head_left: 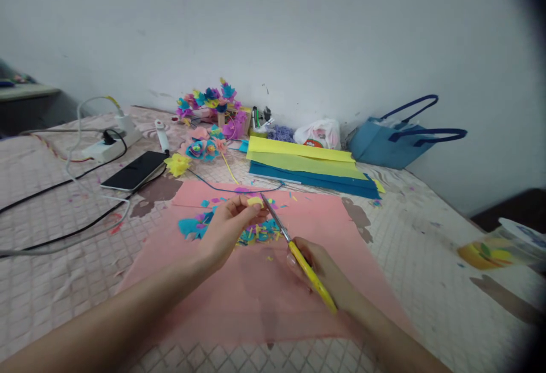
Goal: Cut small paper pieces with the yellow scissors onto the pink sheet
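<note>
My left hand (232, 222) pinches a small piece of yellow paper (256, 201) between thumb and fingers. In my right hand (318, 270) is a pair of scissors (307, 270) with yellow handles, its blades pointing up and left. The blade tips lie just beside the yellow piece; whether they touch it I cannot tell. Below both hands spreads a pink paper sheet (256, 310). Blue, purple and yellow paper scraps (256, 235) lie scattered on it, partly behind my left hand.
Folded yellow and blue paper (307, 165) lies behind the sheet. Paper flowers (202, 148) stand at back left, near a phone (134, 170) and a power strip (111, 145) with cables. A blue bag (379, 143) is at back right; a plastic cup (499, 248) lies at far right.
</note>
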`<state>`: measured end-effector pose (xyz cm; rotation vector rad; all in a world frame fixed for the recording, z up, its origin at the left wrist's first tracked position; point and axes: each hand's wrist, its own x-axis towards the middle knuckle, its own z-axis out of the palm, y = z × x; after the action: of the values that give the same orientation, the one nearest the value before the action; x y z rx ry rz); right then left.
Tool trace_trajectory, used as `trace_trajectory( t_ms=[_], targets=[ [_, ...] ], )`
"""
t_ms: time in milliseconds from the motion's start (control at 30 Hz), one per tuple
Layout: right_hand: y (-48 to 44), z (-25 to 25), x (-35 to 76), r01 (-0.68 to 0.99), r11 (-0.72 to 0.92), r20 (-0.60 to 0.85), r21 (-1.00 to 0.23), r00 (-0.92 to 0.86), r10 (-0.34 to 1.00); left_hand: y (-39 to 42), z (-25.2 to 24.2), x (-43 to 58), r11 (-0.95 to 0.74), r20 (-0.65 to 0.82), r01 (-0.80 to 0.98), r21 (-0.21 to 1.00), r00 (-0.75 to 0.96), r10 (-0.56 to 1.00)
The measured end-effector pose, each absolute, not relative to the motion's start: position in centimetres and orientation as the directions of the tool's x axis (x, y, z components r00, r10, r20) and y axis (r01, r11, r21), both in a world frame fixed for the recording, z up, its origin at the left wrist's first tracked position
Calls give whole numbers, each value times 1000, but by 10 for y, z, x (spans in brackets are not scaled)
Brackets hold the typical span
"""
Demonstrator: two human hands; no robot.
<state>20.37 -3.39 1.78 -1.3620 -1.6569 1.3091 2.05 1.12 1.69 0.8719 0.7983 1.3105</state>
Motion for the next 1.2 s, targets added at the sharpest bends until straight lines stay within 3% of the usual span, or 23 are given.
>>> trace_trajectory(
  t_ms=[633, 1200],
  targets=[
    [-30, 12, 213, 503, 111, -72, -857, -331, 941, 10, 19, 18, 67, -18, -450, 891, 110, 994],
    [-31, 15, 209, 435, 56, -90, -899, -309, 947, 10, 20, 19, 68, -19, -461, 885, 110, 994]
  ],
)
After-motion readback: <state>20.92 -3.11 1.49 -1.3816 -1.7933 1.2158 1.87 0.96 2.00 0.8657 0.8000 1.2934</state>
